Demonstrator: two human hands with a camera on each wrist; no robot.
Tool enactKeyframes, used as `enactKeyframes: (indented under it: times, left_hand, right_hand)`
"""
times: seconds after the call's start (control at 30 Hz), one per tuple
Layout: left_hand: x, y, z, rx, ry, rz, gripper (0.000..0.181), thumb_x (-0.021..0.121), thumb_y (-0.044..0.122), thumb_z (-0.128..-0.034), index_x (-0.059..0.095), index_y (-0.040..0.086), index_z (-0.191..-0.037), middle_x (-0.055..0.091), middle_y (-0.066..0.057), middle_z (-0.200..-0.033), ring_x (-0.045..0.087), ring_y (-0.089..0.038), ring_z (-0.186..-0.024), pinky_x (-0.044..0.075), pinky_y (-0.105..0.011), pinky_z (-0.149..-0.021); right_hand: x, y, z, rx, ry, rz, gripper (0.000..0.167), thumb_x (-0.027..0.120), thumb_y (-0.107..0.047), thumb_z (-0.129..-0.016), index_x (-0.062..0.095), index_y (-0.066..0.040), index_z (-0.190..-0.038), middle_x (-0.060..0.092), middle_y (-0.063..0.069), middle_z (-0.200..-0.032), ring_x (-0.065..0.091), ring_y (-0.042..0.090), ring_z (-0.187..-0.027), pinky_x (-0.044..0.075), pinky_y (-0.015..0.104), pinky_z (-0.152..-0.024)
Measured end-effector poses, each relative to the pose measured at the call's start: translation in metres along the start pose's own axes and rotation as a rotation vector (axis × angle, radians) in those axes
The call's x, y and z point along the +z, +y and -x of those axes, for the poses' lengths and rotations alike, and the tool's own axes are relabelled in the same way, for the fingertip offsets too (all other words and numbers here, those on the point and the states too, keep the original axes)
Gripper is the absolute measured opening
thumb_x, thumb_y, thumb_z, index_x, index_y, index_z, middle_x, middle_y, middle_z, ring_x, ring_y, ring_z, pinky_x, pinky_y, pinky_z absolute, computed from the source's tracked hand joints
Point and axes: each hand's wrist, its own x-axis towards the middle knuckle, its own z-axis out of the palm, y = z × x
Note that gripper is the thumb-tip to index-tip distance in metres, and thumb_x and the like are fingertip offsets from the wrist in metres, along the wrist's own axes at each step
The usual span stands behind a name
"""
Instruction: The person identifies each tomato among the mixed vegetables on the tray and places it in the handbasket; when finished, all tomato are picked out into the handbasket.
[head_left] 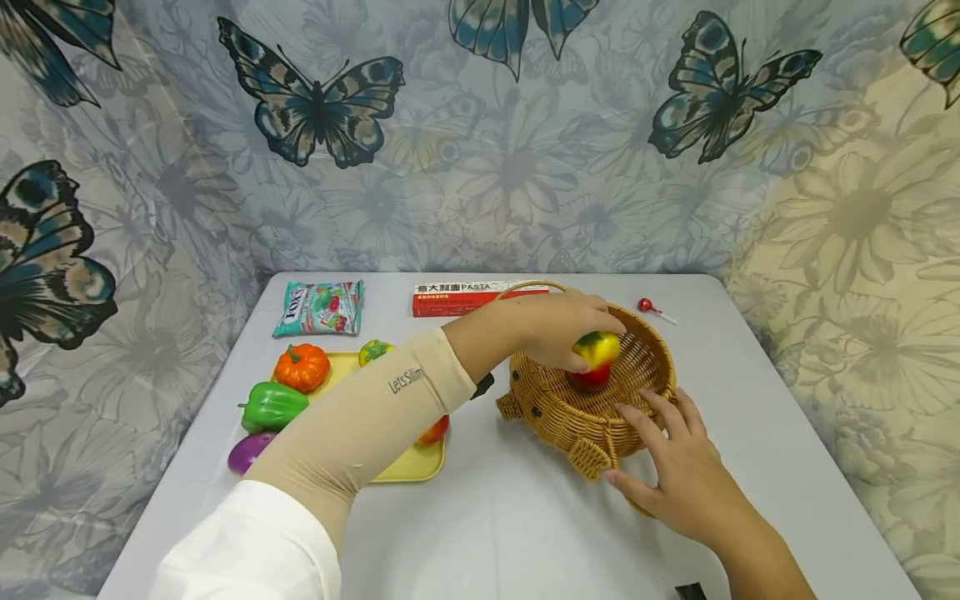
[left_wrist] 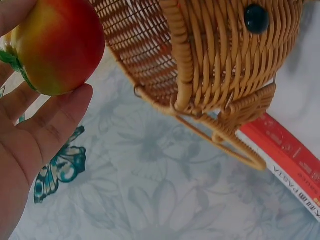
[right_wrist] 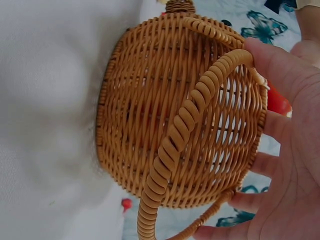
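My left hand (head_left: 558, 327) reaches across and pinches a red-and-yellow toy fruit (left_wrist: 62, 47) with green leaves at one end. In the head view this fruit (head_left: 598, 348) is over the mouth of a round wicker basket (head_left: 551, 417). Red shows just below it; I cannot tell whether that is a separate thing. My right hand (head_left: 675, 462) grips the near right rim of the basket, fingers over the edge. The right wrist view has its thumb at the coiled handle (right_wrist: 177, 135). Something reddish is visible through the weave there.
A yellow tray (head_left: 408, 471), partly behind the left arm, has toy produce about it: an orange pumpkin (head_left: 302, 367), green pepper (head_left: 274, 406) and purple eggplant (head_left: 250, 451). Farther back lie a candy bag (head_left: 321, 307), a pasta box (head_left: 450, 302) and a red lollipop (head_left: 646, 305).
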Motion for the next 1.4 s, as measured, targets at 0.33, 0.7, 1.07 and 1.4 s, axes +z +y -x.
enactKeyframes:
  times: [0.33,0.7,1.07,1.4]
  left_hand:
    - [0.020,0.003,-0.013,-0.016,-0.069,-0.018,0.067,0.065,0.042,-0.0988,0.036,0.033,-0.159,0.037,0.005,-0.161,0.035,-0.016,-0.147,0.034,-0.034,-0.120]
    - [0.034,0.002,-0.022,0.007,-0.088,-0.042,0.064,0.065,0.037,-0.0989,0.040,0.028,-0.157,0.045,0.004,-0.152,0.046,-0.013,-0.131,0.039,-0.029,-0.112]
    - [0.038,0.004,-0.023,-0.044,-0.105,-0.057,0.079,0.073,0.051,-0.0915,0.035,0.034,-0.159,0.032,0.002,-0.162,0.032,-0.024,-0.149,0.040,-0.037,-0.116]
    - [0.032,0.001,-0.018,-0.053,-0.077,-0.004,0.084,0.074,0.057,-0.0874,0.033,0.040,-0.159,0.031,0.006,-0.162,0.032,-0.021,-0.145,0.045,-0.035,-0.111]
  right_hand:
    - [0.001,-0.002,0.000,0.006,0.000,0.006,0.083,0.075,-0.059,-0.086,0.045,-0.019,-0.151,0.031,0.018,-0.160,0.013,0.057,-0.148,0.037,0.088,-0.081]
    - [0.001,0.000,0.000,0.002,0.007,0.006,0.082,0.075,-0.060,-0.085,0.046,-0.019,-0.150,0.031,0.018,-0.160,0.013,0.057,-0.148,0.038,0.087,-0.082]
    - [0.000,-0.001,0.000,-0.001,0.010,0.014,0.082,0.076,-0.060,-0.085,0.046,-0.019,-0.150,0.031,0.017,-0.160,0.014,0.057,-0.148,0.038,0.088,-0.081]
    - [0.000,-0.001,0.000,0.013,0.000,0.014,0.084,0.076,-0.061,-0.084,0.046,-0.019,-0.151,0.030,0.018,-0.160,0.012,0.056,-0.149,0.038,0.088,-0.080]
